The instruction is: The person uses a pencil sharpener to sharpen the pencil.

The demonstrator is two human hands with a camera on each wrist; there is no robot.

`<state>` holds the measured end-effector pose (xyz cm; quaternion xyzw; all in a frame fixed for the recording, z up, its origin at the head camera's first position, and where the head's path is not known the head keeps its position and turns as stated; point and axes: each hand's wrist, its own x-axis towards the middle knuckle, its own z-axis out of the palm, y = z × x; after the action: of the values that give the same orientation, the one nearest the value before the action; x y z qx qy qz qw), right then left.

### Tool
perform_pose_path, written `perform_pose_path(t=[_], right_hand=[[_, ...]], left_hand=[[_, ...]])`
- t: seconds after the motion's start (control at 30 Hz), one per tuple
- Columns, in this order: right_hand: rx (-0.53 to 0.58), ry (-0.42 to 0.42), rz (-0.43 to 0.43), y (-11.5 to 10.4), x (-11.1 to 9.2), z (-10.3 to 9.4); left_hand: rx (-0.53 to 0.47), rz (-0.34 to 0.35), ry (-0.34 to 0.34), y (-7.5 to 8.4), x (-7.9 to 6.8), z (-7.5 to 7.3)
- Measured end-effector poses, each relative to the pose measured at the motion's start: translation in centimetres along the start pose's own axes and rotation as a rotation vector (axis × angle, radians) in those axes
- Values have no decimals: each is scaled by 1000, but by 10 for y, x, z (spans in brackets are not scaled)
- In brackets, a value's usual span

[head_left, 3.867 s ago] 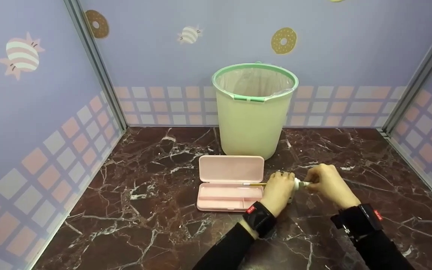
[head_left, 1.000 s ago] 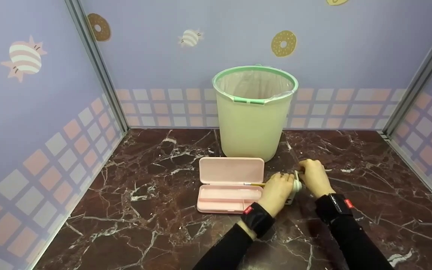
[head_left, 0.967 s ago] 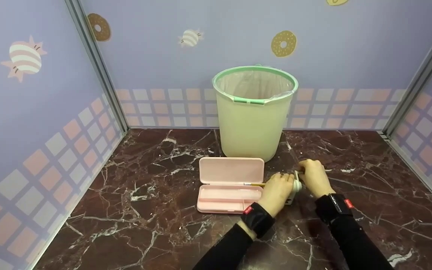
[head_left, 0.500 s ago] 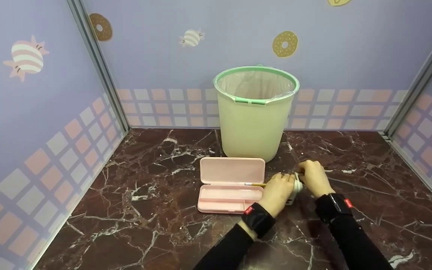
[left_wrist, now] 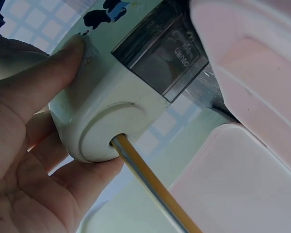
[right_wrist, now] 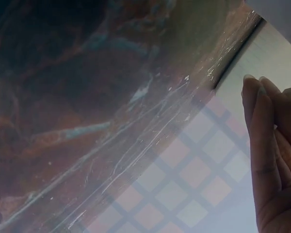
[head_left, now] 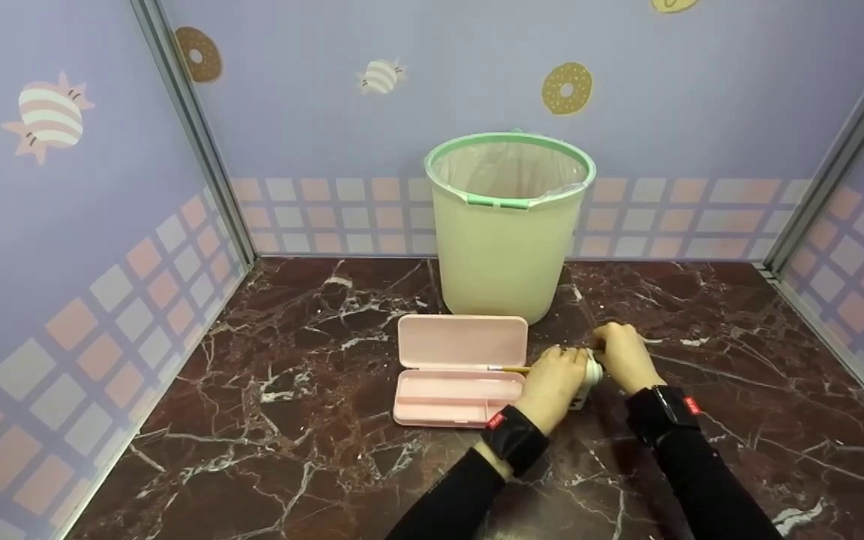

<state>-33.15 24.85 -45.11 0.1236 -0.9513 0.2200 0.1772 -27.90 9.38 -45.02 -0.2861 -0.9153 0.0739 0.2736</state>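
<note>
My left hand (head_left: 552, 382) grips a pale crank pencil sharpener (left_wrist: 94, 109), thumb on one side and fingers round the other. The sharpener has a dark see-through shavings drawer (left_wrist: 160, 51) and small printed figures. A yellow-and-silver striped pencil (left_wrist: 153, 182) sticks into its round hole; in the head view the pencil's rear end (head_left: 511, 368) points left over the pencil case. At the sharpener's right end, my right hand (head_left: 625, 358) pinches the crank handle, which the fingers largely hide. In the right wrist view, its fingers (right_wrist: 262, 141) are bent with the tips together.
A pink pencil case (head_left: 463, 341) lies with its lid up, just left of the sharpener, its compartments showing. Behind it stands a pale green bin (head_left: 507, 255) with a clear liner. Patterned panels (head_left: 312, 97) enclose the dark marble table (head_left: 312, 450) at the back and sides.
Since the oldest frame, my right hand has come left, close against the sharpener's end. In the last second it shifts slightly at the crank. The left hand keeps its grip.
</note>
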Motion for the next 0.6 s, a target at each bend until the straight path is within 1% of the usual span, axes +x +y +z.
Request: perform_pose_path(t=[0.13,0.27,0.4,0.6], right_hand=[[7,-15,-3,-1,0,1],[19,-22,0,-1,0,1],[25,-19,-6,0,0,3],[44,-51,-11,1,-5,11]], left_hand=[[1,0,-17,-1,0,2],[-11,4,-18,-2,0,1],[-2,14,-6,-3,0,1],[24,7,26,-2,-1,2]])
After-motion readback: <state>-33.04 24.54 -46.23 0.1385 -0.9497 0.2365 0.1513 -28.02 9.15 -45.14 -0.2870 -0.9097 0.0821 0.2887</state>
